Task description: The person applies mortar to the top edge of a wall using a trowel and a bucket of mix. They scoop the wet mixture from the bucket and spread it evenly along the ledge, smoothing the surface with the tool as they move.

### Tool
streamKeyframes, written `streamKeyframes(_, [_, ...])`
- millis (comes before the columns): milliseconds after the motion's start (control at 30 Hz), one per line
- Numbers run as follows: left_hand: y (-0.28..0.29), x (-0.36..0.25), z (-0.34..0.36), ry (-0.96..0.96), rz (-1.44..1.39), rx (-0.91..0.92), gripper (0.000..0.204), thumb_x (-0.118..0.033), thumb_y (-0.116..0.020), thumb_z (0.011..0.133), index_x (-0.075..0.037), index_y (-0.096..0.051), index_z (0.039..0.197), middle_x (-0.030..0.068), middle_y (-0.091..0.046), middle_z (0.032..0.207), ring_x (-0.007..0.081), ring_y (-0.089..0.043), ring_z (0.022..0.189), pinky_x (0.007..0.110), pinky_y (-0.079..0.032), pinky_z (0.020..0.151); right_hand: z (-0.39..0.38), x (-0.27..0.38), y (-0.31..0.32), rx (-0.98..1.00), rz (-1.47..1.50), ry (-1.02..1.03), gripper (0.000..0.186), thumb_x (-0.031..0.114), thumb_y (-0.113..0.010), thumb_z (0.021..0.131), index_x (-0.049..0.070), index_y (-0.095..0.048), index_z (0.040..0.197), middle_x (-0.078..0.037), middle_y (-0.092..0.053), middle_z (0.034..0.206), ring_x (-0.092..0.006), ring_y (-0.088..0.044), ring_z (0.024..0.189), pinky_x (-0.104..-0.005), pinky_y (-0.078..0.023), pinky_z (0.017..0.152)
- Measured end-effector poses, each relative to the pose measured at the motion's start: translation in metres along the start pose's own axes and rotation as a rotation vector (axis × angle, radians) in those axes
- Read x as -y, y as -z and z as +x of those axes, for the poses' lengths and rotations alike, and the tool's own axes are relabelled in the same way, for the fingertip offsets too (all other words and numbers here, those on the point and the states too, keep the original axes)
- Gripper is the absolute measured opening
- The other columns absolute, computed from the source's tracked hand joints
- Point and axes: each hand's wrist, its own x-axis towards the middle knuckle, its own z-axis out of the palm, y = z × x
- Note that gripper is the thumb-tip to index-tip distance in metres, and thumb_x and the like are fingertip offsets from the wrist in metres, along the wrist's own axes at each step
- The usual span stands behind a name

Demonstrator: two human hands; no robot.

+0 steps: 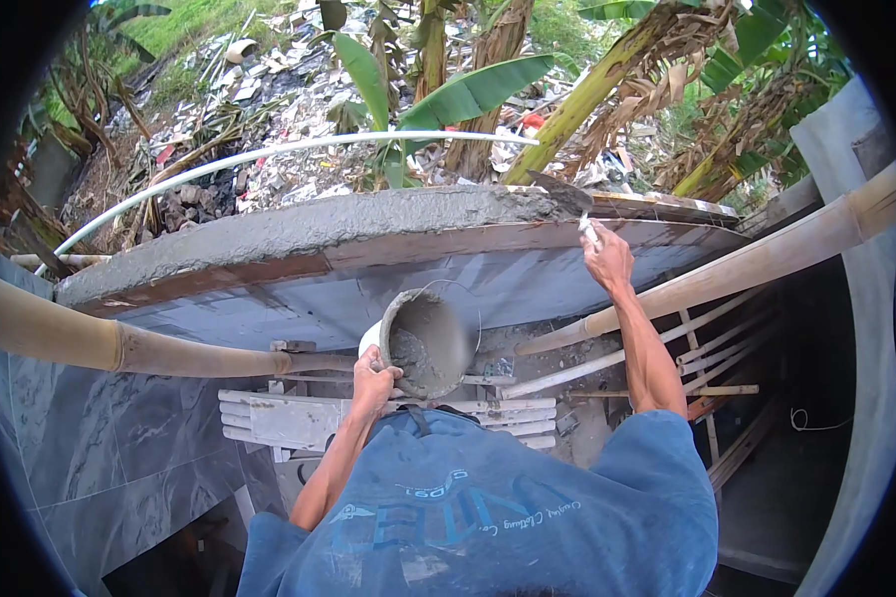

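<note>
My left hand [373, 380] grips the near left rim of a white bucket [371, 338], its fingers closed over the edge. The bucket tilts so its mouth faces up, and grey wet mortar [410, 350] lies inside and coats its walls. With my right hand [609, 258], I hold a trowel [565, 192] by its pale handle. The trowel's dark blade rests at the top of a low wall, beside the end of a rough grey mortar layer [299, 217]. To the right of the blade, the wall top shows a wooden board edge [667, 206].
Thick bamboo poles [747, 261] cross at right and another bamboo pole [70, 323] at left. Below the bucket is a slatted bamboo platform [299, 416]. Over the wall arches a thin white pipe [299, 144]. Beyond are rubble [309, 99] and banana plants [483, 90].
</note>
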Motion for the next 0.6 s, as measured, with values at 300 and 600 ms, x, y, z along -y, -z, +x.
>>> streamKeyframes(300, [-0.037, 0.005, 0.031, -0.095, 0.188, 0.207, 0.024, 0.006, -0.068, 0.07, -0.004, -0.054, 0.087, 0.0017, -0.053, 0.077, 0.0122, -0.05, 0.071, 0.031, -0.045, 0.062, -0.168, 0.056, 0.001, 0.47, -0.012, 0.352, 0.038, 0.026, -0.065, 0.083, 0.015, -0.066, 0.119, -0.012, -0.065, 0.09, -0.0328, -0.066, 0.086, -0.0456, -0.053, 0.074])
streamKeyframes(600, [-0.056, 0.022, 0.033, -0.153, 0.491, 0.394, 0.023, 0.011, -0.065, 0.071, -0.003, -0.053, 0.085, 0.0025, -0.054, 0.077, 0.0127, -0.052, 0.067, 0.03, -0.045, 0.053, -0.226, 0.121, -0.009, 0.518, -0.226, 0.288, 0.021, 0.011, -0.057, 0.081, -0.002, -0.062, 0.097, -0.019, -0.068, 0.086, -0.0325, -0.07, 0.077, -0.0418, -0.057, 0.064])
